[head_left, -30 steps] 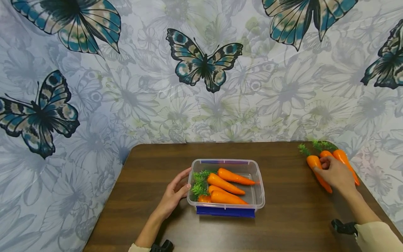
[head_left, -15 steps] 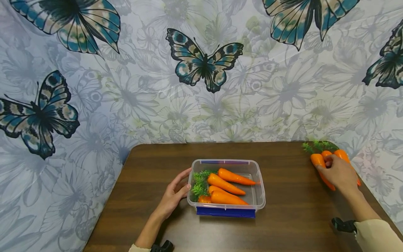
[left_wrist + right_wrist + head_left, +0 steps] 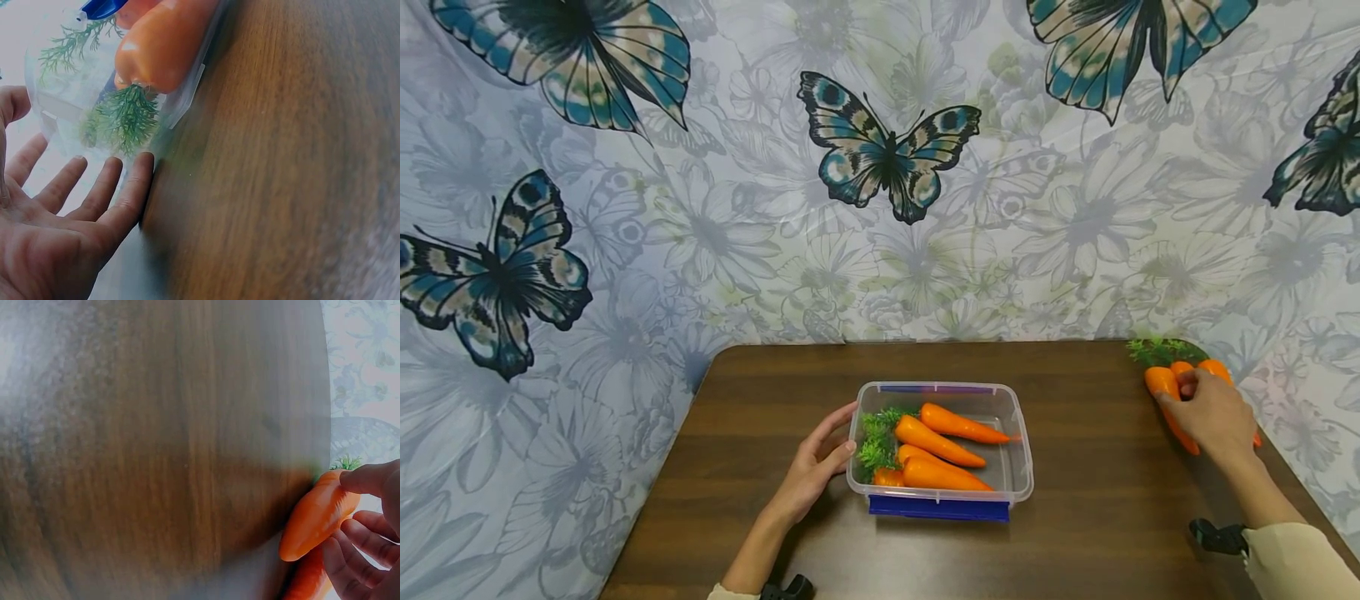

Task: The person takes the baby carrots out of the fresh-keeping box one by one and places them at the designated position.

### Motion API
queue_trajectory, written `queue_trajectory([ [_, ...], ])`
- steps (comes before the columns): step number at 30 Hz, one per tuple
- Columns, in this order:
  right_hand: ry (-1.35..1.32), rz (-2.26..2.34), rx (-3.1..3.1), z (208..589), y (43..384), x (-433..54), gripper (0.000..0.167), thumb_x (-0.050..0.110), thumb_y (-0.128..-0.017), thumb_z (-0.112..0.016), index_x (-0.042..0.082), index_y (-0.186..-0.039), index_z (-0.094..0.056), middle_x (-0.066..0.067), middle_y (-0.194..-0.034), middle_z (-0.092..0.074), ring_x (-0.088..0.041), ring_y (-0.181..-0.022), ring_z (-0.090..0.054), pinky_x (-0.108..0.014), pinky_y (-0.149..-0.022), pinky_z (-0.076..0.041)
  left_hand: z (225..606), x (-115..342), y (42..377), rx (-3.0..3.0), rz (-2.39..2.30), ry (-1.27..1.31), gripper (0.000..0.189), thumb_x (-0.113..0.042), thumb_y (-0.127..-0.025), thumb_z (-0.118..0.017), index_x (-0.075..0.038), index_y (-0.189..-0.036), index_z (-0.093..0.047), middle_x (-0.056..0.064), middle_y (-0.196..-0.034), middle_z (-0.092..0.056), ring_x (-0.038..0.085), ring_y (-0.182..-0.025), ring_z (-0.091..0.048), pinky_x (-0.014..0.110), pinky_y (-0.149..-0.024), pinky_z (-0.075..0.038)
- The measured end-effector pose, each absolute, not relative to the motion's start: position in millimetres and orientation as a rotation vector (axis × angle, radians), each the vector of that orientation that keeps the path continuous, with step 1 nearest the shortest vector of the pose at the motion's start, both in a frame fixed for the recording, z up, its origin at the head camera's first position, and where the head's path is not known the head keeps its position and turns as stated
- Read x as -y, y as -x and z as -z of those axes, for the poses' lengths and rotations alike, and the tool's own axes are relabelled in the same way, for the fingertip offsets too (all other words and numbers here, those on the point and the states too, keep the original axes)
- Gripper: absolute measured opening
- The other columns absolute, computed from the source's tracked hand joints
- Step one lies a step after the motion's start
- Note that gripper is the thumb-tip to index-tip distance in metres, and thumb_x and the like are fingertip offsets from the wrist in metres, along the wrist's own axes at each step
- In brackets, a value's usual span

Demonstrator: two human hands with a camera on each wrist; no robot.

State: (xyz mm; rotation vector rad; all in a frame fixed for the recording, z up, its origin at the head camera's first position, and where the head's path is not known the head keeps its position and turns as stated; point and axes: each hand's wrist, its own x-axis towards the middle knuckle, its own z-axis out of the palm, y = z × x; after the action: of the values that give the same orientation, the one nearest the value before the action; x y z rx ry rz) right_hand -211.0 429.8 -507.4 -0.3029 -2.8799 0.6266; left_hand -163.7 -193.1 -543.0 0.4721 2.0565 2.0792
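Observation:
A clear plastic box (image 3: 1017, 446) with a blue clip stands on the table, with several orange toy carrots (image 3: 940, 440) inside, their green tops to the left. My left hand (image 3: 811, 467) rests against the box's left side, its fingers fairly straight in the left wrist view. At the table's far right, more carrots lie together with their green tops (image 3: 1165, 350) at the back edge. My right hand (image 3: 1219, 421) pinches the leftmost carrot (image 3: 1162, 385) there. In the right wrist view the thumb lies on this carrot (image 3: 319, 512) and fingers curl at its other side. The hand partly hides the other carrots.
The brown wooden table (image 3: 1075, 517) has rounded far corners. Behind it hangs a pale cloth (image 3: 737, 208) printed with flowers and butterflies. Both wrists wear black devices (image 3: 1217, 537).
The leftmost carrot at the far right has shifted slightly right, closer against its neighbours, along with my right hand. My left hand and the box have stayed in place.

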Motion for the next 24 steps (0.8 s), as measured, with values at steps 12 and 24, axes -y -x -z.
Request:
queue_trajectory([
  [12,0.327,-0.596,2.902,513.6,210.1,-429.1,0.065,0.051,-0.098,-0.074,-0.005,-0.130,-0.063,-0.031,-0.120,-0.071,-0.053,-0.096,-0.067,-0.053,-0.059,-0.048,545.0,192.8,163.3,-2.073,-2.072,-0.469,0.059,-0.014,-0.112,-0.057,-0.019,-0.167,-0.039,0.020,-0.172,-0.036,0.055,-0.146,-0.050,0.035,-0.097,-0.063],
  [24,0.334,-0.595,2.906,512.8,209.7,-432.4,0.055,0.046,-0.099,-0.072,-0.002,-0.124,-0.064,-0.027,-0.111,-0.073,-0.049,-0.088,-0.068,-0.048,-0.058,-0.045,543.5,192.6,162.8,-2.069,-2.080,-0.478,0.059,-0.013,-0.111,-0.057,-0.018,-0.167,-0.039,0.019,-0.172,-0.037,0.053,-0.145,-0.051,0.035,-0.097,-0.063],
])
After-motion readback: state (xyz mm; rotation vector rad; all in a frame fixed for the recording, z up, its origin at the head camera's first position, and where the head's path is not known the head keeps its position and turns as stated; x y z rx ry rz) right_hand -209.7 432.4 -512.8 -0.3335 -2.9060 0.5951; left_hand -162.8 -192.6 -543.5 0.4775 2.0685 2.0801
